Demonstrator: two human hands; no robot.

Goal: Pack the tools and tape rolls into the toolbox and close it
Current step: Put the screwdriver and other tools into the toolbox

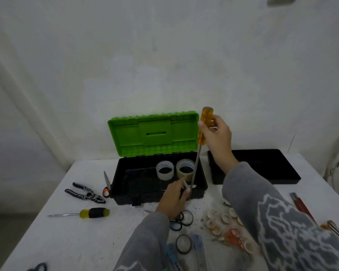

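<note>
On the counter [47, 241] at left lie pliers [85, 194] and a short screwdriver [82, 213]. The open toolbox [125, 194] holds two tape rolls [165, 170]. The left hand [174, 198] pinches something small at its near rim. The right hand's [216, 139] fingers wrap the long screwdriver's [203, 130] amber handle, upright over the box: stiff, light, best gripped there.

the toolbox [160, 178], black with its green lid [153, 133] standing open, sits mid-frame; two clear tape rolls [174, 170] stand on edge in its far right part. i hold the long amber-handled screwdriver [203, 132] nearly upright over its right end. pliers [86, 193] and a yellow-black screwdriver [86, 213] lie at left, small tape rolls [221, 220] at lower right.
</note>
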